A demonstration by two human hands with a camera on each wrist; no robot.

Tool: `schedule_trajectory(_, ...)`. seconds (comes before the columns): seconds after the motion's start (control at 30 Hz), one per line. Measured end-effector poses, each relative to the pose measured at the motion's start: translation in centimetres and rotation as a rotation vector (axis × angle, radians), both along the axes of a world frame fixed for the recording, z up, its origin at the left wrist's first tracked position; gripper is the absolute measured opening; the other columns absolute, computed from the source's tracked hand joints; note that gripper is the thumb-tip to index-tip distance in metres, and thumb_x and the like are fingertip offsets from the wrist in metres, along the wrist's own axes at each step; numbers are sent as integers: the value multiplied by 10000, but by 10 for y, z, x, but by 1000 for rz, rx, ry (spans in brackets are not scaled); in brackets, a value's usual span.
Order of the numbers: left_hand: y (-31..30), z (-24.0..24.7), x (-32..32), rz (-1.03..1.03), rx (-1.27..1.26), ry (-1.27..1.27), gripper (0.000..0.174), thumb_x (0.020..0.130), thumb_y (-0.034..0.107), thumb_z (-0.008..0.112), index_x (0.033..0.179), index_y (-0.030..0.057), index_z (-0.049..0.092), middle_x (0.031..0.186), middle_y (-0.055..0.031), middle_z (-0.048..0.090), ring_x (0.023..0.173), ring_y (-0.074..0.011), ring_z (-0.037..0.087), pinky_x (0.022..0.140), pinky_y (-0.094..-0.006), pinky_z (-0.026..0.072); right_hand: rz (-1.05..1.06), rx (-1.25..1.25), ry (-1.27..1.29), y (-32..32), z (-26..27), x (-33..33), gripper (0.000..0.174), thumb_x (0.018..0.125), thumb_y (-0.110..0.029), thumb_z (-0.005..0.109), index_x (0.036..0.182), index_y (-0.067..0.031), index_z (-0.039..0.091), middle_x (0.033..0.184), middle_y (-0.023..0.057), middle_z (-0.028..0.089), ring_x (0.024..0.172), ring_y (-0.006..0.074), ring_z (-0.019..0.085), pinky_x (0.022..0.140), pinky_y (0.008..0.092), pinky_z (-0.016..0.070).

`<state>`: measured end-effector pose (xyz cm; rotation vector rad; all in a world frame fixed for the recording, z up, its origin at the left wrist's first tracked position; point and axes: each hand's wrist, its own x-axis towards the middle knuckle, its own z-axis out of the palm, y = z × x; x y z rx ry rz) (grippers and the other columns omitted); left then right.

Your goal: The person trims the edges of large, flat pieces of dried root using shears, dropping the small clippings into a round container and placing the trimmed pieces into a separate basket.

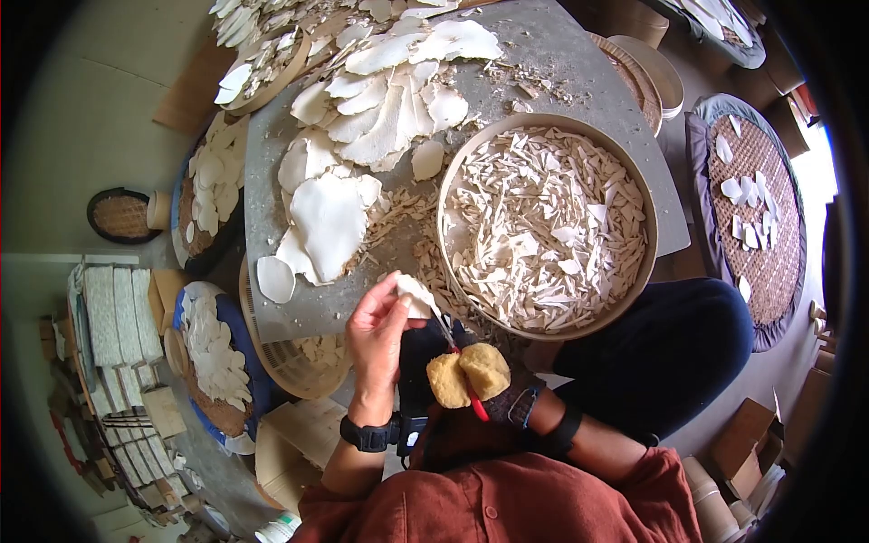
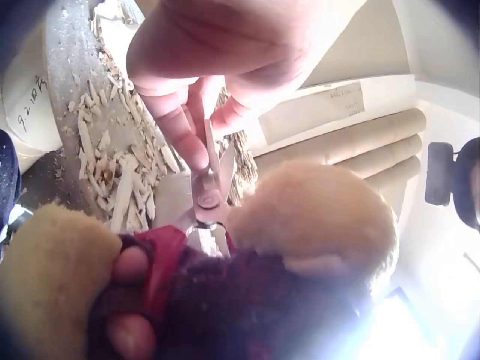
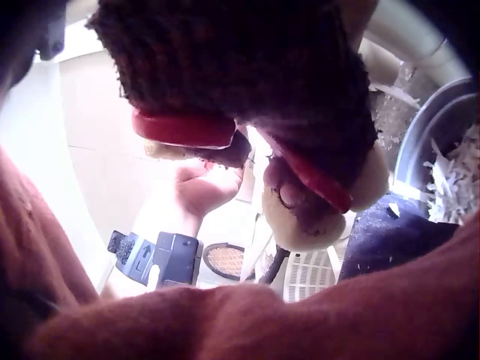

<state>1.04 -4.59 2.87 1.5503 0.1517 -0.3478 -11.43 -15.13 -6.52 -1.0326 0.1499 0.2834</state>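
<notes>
My bare left hand (image 1: 380, 330) pinches a thin white slice (image 1: 415, 294) between thumb and fingers at the near edge of the grey board (image 1: 561, 45). My right hand (image 1: 466, 373), in a dark glove with tan padded fingertips, grips red-handled scissors (image 1: 457, 357) whose blades meet the slice. In the left wrist view the left hand (image 2: 195, 67) pinches just above the scissors' pivot (image 2: 208, 201), with the right hand (image 2: 300, 225) below it. In the right wrist view the red handles (image 3: 184, 129) loop through the right hand (image 3: 247, 67), and the left hand (image 3: 199, 187) lies beyond.
A round sieve (image 1: 441, 213) full of cut white strips sits right of my hands. Large white slices (image 1: 380, 100) cover the board's far and left parts. Baskets of slices (image 1: 213, 181) stand at left and a woven tray (image 1: 760, 199) at right. A plastic crate (image 1: 290, 357) lies beneath.
</notes>
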Motion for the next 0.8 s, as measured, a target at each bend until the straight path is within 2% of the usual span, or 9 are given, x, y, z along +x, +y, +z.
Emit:
schedule_trajectory(0.07,-1,0,-2,-23,38,28,351,850,49,592,1197,27,546,880,-61,640,724,-133,629,597,-245,533,11,24,41,1,-5,-3,297,720,-76,628,1009,-47,565,945,156,582,889,353,550,767,410,456)
schedule_trajectory(0.13,-2,-1,1,-48,39,67,348,849,54,596,1192,29,550,877,-59,639,718,-132,629,591,-242,533,55,39,67,-3,-7,-4,346,744,-101,633,1074,-47,540,1013,150,571,947,327,545,824,387,450)
schedule_trajectory(0.17,-5,0,1,-19,23,65,327,849,18,586,1173,-1,554,773,-48,618,667,-116,621,574,-239,551,81,50,71,-6,-10,-5,373,758,-114,634,1108,-47,525,1049,146,564,978,311,541,854,373,445)
schedule_trajectory(0.3,-3,-1,5,-45,23,80,314,847,16,586,1159,-4,549,805,-67,630,676,-125,626,587,-245,554,266,-72,-61,-14,-28,-9,456,828,-153,601,1239,-52,429,1193,121,506,1101,240,500,974,305,385)
schedule_trajectory(0.47,5,0,3,-67,-39,74,218,849,10,579,1054,-3,505,844,-95,629,710,-138,628,591,-263,559,14,275,-15,-5,-19,-10,304,875,-124,547,1157,-24,496,1125,122,555,1040,229,546,916,317,439)
schedule_trajectory(0.53,0,6,1,-91,-45,96,144,843,15,593,944,16,490,831,-100,626,705,-142,625,585,-266,558,-18,122,-1,-1,-18,-7,271,884,-130,554,1108,19,525,1080,125,595,1003,213,585,892,328,472)
schedule_trajectory(0.6,3,2,0,-73,-45,79,156,840,13,596,960,11,498,824,-100,626,703,-145,627,582,-264,557,10,128,110,-5,-17,-6,272,888,-147,566,1085,39,539,1056,125,616,988,202,602,882,333,487)
schedule_trajectory(0.73,28,8,1,-109,75,57,156,841,9,578,979,-9,509,824,-119,626,676,-160,632,564,-265,552,152,225,-63,-38,46,12,222,906,-150,542,1067,2,552,1060,112,618,961,178,604,862,316,484)
schedule_trajectory(0.8,65,25,17,-12,224,20,137,857,6,541,992,-6,518,822,-111,628,656,-163,629,531,-262,543,202,-108,-123,-34,27,4,221,921,-151,510,1093,-17,546,1092,101,606,973,173,596,872,311,476)
